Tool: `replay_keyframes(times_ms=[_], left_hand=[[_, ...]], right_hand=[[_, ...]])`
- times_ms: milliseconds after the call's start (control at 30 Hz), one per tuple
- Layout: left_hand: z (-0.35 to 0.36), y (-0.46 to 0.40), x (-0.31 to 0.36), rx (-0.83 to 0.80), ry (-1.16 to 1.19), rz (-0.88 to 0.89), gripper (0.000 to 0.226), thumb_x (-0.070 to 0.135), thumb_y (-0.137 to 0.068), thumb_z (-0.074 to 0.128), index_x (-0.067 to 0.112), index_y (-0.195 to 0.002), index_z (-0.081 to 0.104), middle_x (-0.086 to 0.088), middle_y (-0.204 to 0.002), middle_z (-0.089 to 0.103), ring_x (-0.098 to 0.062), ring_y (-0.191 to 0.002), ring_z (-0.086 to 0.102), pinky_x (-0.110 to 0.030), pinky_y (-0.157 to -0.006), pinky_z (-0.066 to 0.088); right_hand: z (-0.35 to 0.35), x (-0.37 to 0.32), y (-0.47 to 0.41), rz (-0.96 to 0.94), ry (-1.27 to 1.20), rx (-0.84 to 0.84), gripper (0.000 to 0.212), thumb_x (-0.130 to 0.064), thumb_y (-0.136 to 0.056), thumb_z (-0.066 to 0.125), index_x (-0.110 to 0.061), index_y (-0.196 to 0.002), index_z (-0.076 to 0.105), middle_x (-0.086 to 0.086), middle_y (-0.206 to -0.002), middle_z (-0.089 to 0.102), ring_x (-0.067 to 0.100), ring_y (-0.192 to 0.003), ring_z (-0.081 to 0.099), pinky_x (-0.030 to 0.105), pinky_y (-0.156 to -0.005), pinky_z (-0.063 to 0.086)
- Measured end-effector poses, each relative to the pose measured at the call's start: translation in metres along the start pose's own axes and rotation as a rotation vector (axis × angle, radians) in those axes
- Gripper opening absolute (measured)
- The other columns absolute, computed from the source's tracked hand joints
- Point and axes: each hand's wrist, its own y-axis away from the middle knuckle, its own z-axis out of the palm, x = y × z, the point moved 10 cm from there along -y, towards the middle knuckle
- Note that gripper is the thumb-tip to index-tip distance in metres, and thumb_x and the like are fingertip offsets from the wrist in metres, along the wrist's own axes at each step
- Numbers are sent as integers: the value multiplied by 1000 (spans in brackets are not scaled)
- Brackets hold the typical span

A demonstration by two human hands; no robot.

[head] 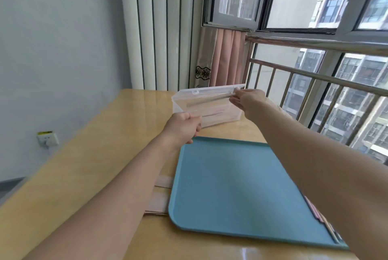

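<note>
- Clear zip pouch [207, 106] held up above far part of desk [88, 154], papers inside.
- Left hand [182, 127] grips pouch's lower left corner.
- Right hand [249, 100] pinches pouch's top right edge at the zip strip.
- Blue tray [241, 192] on desk, nearer than pouch.

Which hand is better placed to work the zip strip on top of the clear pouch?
Probably the right hand: its fingers pinch the top zip strip of the clear pouch, while the left hand grips the lower left corner, steadying it.
</note>
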Motion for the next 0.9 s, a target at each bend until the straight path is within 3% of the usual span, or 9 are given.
replay_keyframes(times_ms=[67, 133, 200, 267, 367, 467, 600, 800, 900], left_hand=[[-16, 0, -4, -10, -59, 12, 20, 29, -100, 54, 13, -95, 66, -2, -89, 65, -15, -76, 58, -27, -66, 51], [-35, 3, -15, -32, -123, 22, 26, 29, -101, 53, 8, -100, 68, -3, -92, 66, -16, -79, 59, -27, -66, 51], [-49, 12, -32, -83, -191, -5, 27, 31, -102, 51, 9, -104, 68, -2, -91, 67, -17, -79, 61, -29, -68, 50], [-55, 24, -49, -137, -245, -27, 26, 31, -102, 52, 12, -100, 70, -1, -85, 68, -16, -76, 60, -30, -67, 49], [-79, 35, -55, -36, -386, 59, 24, 29, -100, 55, 18, -86, 72, 3, -75, 67, -13, -69, 58, -29, -68, 48], [-114, 37, -59, 90, -417, 81, 28, 31, -100, 54, 21, -81, 71, 3, -72, 65, -12, -66, 56, -27, -63, 43], [-117, 38, -83, -62, -384, -40, 34, 40, -102, 49, 17, -88, 71, 0, -77, 66, -14, -67, 58, -27, -62, 46], [-114, 41, -87, -76, -350, -57, 38, 41, -104, 45, 14, -93, 69, -1, -76, 70, -13, -65, 60, -26, -61, 46], [-111, 43, -86, -69, -351, -60, 38, 43, -104, 44, 17, -92, 69, 0, -76, 72, -13, -67, 60, -27, -61, 44]], right_hand=[[23, 6, 2, -19, 89, -80, 58, -8, -91, 73, 4, -141, 46, 18, -127, 58, 21, -80, 74, 29, -74, 63], [37, 10, 19, -162, 409, -91, 65, -10, -91, 73, -3, -147, 41, 8, -137, 49, 18, -78, 73, 29, -75, 62], [63, 16, 59, -353, 683, -169, 45, -13, -87, 77, -10, -128, 59, 4, -121, 58, 12, -68, 67, 28, -65, 58], [106, 44, 111, -417, 906, -499, 27, -25, -80, 84, -12, -101, 73, 7, -102, 71, 12, -69, 62, 30, -63, 53], [144, 100, 186, -430, 1397, -935, 32, -43, -75, 85, -20, -96, 77, -1, -96, 75, 16, -84, 68, 34, -78, 56], [157, 114, 209, -479, 1550, -970, 37, -44, -74, 86, -16, -95, 77, -1, -95, 74, 18, -88, 66, 35, -81, 56], [157, 121, 213, -362, 1618, -1049, 29, -37, -81, 82, -13, -92, 73, -2, -88, 68, 20, -85, 61, 29, -73, 51], [160, 120, 214, -380, 1620, -959, 36, -30, -81, 83, -13, -111, 73, -5, -93, 64, 14, -82, 59, 19, -62, 45], [162, 126, 216, -346, 1671, -1005, 25, -25, -85, 78, -11, -106, 76, 0, -96, 70, 18, -91, 65, 29, -79, 56]])
